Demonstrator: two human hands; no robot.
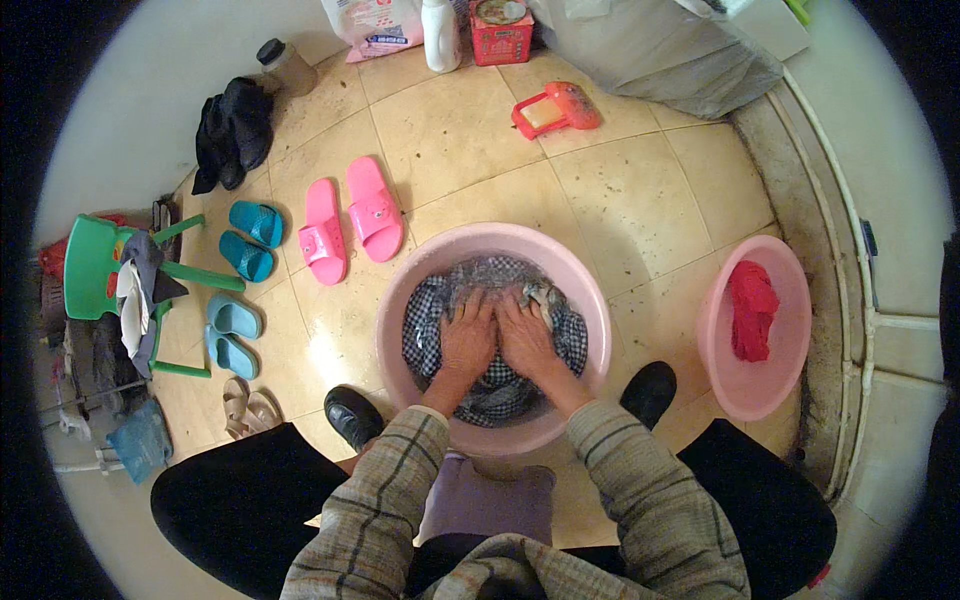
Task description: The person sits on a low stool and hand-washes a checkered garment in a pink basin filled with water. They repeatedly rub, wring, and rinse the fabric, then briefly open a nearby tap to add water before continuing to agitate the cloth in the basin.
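A pink plastic basin [391,330] stands on the floor before me, with wet black-and-white checked cloth [426,315] and water in it. Both hands rest palm down on the cloth, side by side near the basin's middle. My left hand [469,337] has its fingers spread forward, the tips at the waterline. Beside it, my right hand [525,334] presses down too, its fingers pointing away from me. A pale, patterned bunched piece of cloth [551,300] touches the right hand's outer fingers. Whatever lies under the palms is hidden.
To the right stands a second pink basin [787,330] holding a red cloth [752,311]. Pink slippers [375,210] lie ahead left, near a green chair [90,262]. Farther off are a red soap dish [555,111] with soap, a white bottle [441,37] and a red box [501,41].
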